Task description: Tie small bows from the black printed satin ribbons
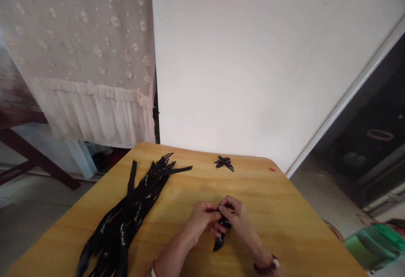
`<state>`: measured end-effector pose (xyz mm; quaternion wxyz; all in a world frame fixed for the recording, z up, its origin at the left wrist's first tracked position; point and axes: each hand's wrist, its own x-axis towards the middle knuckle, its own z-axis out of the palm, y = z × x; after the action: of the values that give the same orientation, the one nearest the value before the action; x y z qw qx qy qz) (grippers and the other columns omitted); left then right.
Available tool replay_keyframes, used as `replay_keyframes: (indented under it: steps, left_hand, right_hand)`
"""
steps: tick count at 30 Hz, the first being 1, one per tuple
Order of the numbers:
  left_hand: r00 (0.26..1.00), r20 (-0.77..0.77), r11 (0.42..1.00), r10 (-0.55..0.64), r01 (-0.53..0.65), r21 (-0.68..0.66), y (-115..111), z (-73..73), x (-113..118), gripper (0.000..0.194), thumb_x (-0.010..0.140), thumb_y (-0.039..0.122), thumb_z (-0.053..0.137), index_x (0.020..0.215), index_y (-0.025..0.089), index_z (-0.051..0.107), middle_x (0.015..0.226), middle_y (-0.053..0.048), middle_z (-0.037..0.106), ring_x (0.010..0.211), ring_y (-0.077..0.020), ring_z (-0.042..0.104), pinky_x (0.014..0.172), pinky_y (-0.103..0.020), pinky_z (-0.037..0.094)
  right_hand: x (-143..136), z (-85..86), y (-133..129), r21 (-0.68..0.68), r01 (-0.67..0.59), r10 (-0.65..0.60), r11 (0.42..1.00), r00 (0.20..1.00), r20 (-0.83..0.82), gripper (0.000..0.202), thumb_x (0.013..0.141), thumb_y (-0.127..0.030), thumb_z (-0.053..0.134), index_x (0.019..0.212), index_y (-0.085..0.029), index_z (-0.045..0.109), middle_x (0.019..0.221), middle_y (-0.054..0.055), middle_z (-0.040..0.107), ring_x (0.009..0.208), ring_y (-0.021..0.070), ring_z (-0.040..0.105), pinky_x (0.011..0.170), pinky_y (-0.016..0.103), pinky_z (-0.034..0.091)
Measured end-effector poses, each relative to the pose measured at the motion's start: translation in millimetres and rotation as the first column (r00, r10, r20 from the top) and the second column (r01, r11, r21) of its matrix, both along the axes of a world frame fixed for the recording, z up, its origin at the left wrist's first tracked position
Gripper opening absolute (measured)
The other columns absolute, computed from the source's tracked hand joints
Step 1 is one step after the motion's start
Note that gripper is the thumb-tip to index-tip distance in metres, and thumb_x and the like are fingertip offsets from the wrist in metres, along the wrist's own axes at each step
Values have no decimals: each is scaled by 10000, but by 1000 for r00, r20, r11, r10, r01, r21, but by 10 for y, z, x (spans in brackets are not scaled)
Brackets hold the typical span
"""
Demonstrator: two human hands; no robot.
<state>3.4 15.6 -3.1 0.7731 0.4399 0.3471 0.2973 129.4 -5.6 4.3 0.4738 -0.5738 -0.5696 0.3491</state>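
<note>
A black ribbon (220, 240) with pale lettering is pinched between my two hands above the wooden table, one tail hanging down. My left hand (205, 218) is closed on it with thumb and fingers. From the other side my right hand (234, 214) grips the same ribbon, its fingertips close to the left ones. The part between the fingers is bunched, and its exact shape is partly hidden. Farther back on the table lies a black ribbon bow (224, 163). To the left of my hands spreads a pile of black printed ribbon strips (139, 205).
The wooden table (278, 209) stands against a white wall panel (253, 66). A small red piece (271, 169) lies near its far right corner. A lace curtain (95, 57) hangs at the back left. Beyond the right edge is a green plastic container (373, 245).
</note>
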Motion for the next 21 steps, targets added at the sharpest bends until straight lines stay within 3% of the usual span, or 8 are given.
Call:
replay_keyframes:
  steps: [21]
  left_hand:
    - [999,-22,1000,-29,29,10,1,-29,11,214,556,276,614,641,80,592,564,-75,624,482,-166,604,381,-197,412]
  right_hand:
    - [-39,-67,5,27,-8,10,1000,998,-68,180,666,-245,545,530,-172,454,491,-57,411,474,85,383,444,190,302]
